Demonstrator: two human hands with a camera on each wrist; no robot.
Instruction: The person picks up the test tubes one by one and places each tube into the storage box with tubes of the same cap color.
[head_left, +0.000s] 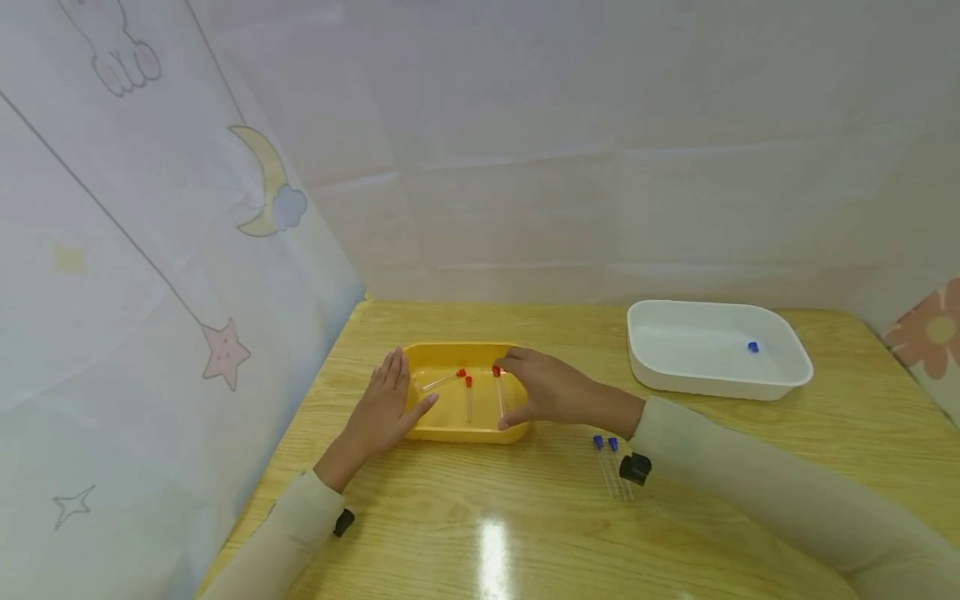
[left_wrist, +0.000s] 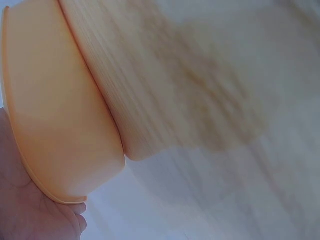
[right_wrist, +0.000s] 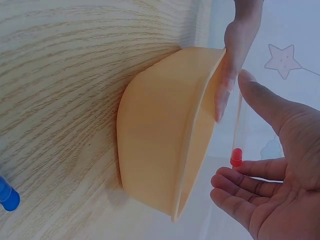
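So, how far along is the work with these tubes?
Done, it seems: two red-capped tubes lie in the yellow tray, and a blue cap shows in the white tray.
In hand: the right hand holds a third red-capped tube over the yellow tray; the left hand touches that tray.
Probably left: at least two blue-capped tubes lying on the table.

The held tube is clear and red-capped, the tray yellow.
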